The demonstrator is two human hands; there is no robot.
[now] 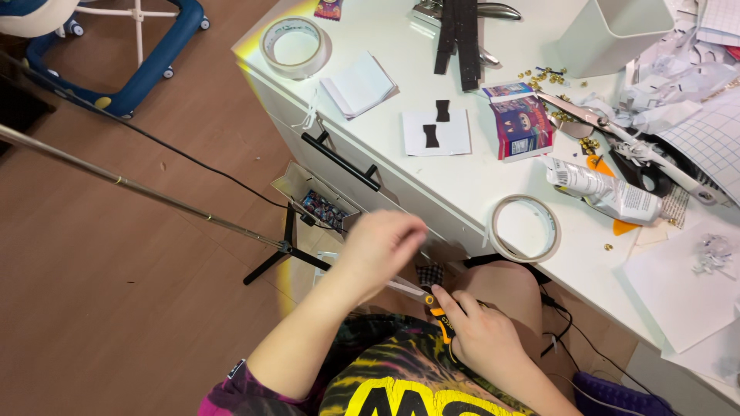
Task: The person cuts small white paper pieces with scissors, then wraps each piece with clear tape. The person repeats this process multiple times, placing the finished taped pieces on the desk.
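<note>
Below the table (462, 185) edge, over the lap, the right hand (482, 331) is clamped on an orange-handled knife (438, 312) whose blade points to ten o'clock. The left hand (381, 243), fingers curled together, blurred, pinches a small dark piece (430, 273) at the knife's twelve o'clock. A tape ring (524, 228) lies on the table at one o'clock.

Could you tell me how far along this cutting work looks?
Done: two black cut shapes lie on a white card. In hand: the right hand holds an orange-handled cutter over the lap, while the left hand, blurred, pinches something small. Left: black strips lie uncut on the desk.
</note>
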